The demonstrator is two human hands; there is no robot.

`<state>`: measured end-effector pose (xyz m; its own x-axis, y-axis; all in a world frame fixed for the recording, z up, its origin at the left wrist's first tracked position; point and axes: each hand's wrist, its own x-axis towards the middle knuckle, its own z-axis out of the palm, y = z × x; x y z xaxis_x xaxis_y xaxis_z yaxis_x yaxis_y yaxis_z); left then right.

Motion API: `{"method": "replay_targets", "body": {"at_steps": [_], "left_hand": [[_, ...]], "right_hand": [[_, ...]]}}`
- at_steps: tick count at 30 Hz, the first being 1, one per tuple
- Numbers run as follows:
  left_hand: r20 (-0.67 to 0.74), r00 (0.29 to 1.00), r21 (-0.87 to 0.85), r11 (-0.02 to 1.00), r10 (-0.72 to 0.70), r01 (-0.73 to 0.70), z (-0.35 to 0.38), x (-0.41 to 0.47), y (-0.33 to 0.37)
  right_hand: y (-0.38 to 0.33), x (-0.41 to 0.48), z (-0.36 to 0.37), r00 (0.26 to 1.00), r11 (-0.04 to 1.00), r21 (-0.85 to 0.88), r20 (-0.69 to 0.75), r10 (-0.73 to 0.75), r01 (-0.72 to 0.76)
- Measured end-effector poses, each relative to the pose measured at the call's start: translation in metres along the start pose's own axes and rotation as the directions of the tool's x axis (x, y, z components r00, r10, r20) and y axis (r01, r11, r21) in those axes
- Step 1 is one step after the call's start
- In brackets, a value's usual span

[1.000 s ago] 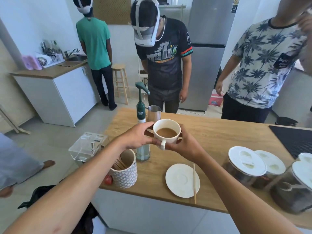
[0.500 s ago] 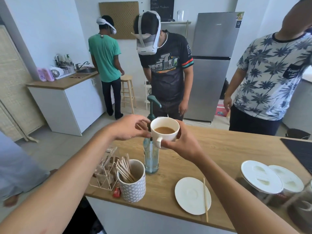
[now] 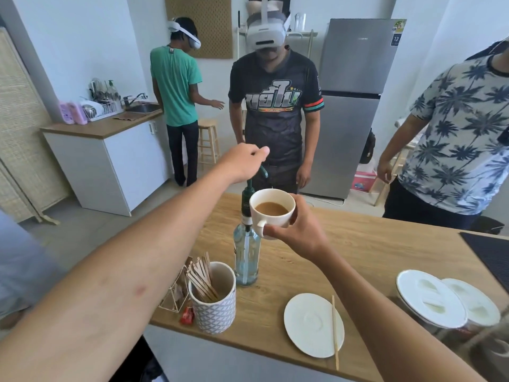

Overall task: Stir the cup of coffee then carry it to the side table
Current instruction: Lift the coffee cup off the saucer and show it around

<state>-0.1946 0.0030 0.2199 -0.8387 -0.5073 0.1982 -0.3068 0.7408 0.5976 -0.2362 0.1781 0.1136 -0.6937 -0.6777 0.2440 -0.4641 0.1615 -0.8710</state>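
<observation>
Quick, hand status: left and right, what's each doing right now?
Left hand: raised clear of the cup, fingers curled, nothing visible in it.
Right hand: gripping the coffee cup, lifted above the counter.

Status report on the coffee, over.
Right hand grips cup, above counter. Left hand up, clear of cup. Pump bottle beside cup; person in dark shirt ahead.

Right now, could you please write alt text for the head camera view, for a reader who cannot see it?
A person's right hand holds a white cup of coffee above a wooden counter; the left hand hovers over a pump bottle. A saucer with a wooden stick across its edge lies on the counter. Other people stand behind it.
</observation>
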Motion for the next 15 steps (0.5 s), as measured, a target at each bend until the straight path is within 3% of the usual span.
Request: {"method": "replay_targets", "body": {"at_steps": [5,15], "left_hand": [[0.032,0.997,-0.052,0.997,-0.064,0.065,0.011,0.002,-0.008],[0.032,0.999,-0.017,0.999,-0.042,0.042,0.010,-0.001,-0.009]], "right_hand": [[0.001,0.004,0.001,1.000,1.000,-0.004,0.001,0.009,-0.009],[-0.006,0.011,0.005,1.000,0.998,0.056,-0.021,-0.007,0.009]]}}
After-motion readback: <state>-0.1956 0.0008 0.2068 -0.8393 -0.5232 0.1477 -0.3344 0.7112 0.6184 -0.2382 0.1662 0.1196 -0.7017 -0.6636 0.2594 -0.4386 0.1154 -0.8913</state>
